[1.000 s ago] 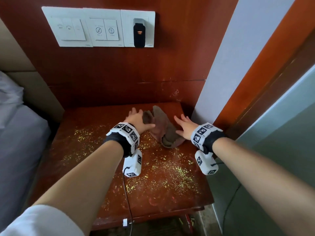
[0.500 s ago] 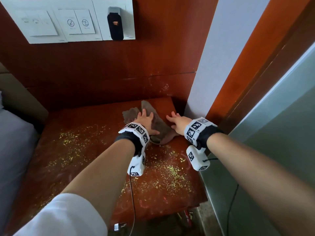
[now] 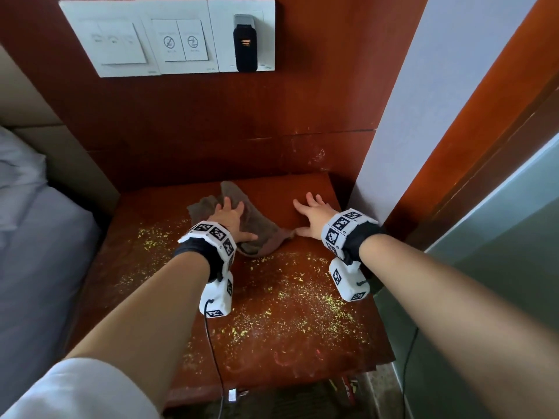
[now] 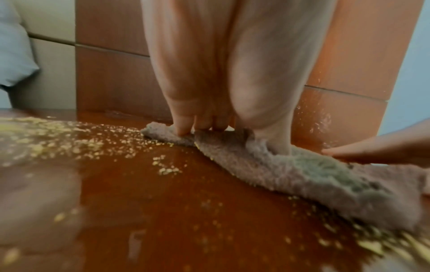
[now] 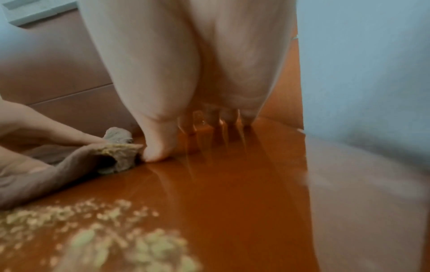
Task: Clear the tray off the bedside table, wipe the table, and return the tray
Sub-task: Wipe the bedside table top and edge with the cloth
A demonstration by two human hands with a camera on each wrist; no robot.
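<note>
A brown cloth [image 3: 260, 228] [image 4: 291, 171] [image 5: 60, 165] lies at the back of the red-brown bedside table [image 3: 272, 343]. My left hand [image 3: 231, 217] [image 4: 209, 117] presses flat on the cloth with straight fingers. My right hand [image 3: 311, 213] [image 5: 197, 132] lies flat on the bare tabletop to the cloth's right, its thumb touching the cloth's right corner. Yellow-green crumbs [image 3: 302, 303] [image 4: 58, 136] [image 5: 93, 230] are scattered over the front and left of the table. No tray is in view.
A wood wall panel with white switch plates [image 3: 151, 40] and a black plug-in device [image 3: 245, 46] rises behind the table. A bed with grey sheets [image 3: 36, 267] is at the left. A white wall [image 3: 408, 116] and an orange door frame [image 3: 484, 131] stand at the right.
My left hand has slid the cloth leftward along the back of the table. My right hand came off the cloth onto bare wood, only its thumb still touching a corner.
</note>
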